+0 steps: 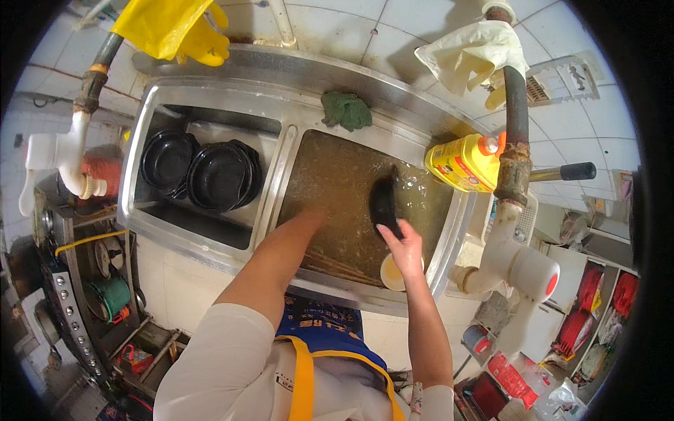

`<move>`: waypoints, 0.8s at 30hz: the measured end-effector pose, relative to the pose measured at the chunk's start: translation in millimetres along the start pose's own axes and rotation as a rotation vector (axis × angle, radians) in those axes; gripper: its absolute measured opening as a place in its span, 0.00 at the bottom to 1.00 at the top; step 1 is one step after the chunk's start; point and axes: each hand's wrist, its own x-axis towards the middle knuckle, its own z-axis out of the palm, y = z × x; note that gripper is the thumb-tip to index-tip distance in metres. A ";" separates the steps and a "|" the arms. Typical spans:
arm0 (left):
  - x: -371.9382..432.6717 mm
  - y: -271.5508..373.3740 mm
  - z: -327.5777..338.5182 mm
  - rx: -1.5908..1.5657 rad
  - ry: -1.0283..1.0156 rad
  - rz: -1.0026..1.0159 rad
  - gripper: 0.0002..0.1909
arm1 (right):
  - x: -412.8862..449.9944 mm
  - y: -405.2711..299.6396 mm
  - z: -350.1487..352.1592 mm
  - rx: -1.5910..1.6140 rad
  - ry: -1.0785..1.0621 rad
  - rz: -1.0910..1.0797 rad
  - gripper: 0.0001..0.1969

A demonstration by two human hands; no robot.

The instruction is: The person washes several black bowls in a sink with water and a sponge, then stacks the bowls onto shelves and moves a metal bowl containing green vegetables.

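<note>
My right hand (404, 246) grips a black bowl or pan (383, 205) by its near end. The vessel is tipped on its side, so it looks narrow, at the surface of the brown, murky water (337, 173) in the right sink basin. My left forearm (279, 258) reaches into the same water, and the left hand is hidden beneath it. Close below my right hand, a pale yellow round bowl or cup (392, 273) sits at the basin's near edge. Thin brown sticks, perhaps chopsticks, (342, 271) lie in the water along the near side.
Stacked black pans (221, 176) stand in the left basin. A green cloth (346, 110) and a yellow detergent bottle (463, 163) rest on the sink's rim. Taps on pipes flank the sink, the left (68, 158) and the right (516, 273). Yellow rubber gloves (163, 29) hang upper left.
</note>
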 end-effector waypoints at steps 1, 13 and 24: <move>-1.3 -2.8 0.9 0.008 0.020 -0.006 0.19 | 3.4 2.9 1.2 -0.001 -0.001 0.001 0.10; -91.3 -7.0 -8.3 0.303 0.219 -0.014 0.18 | 28.4 41.1 9.0 -0.460 -0.074 -0.373 0.14; -136.5 -7.6 -33.8 0.293 0.226 0.070 0.12 | 40.0 58.5 -27.0 -0.439 0.368 -0.352 0.23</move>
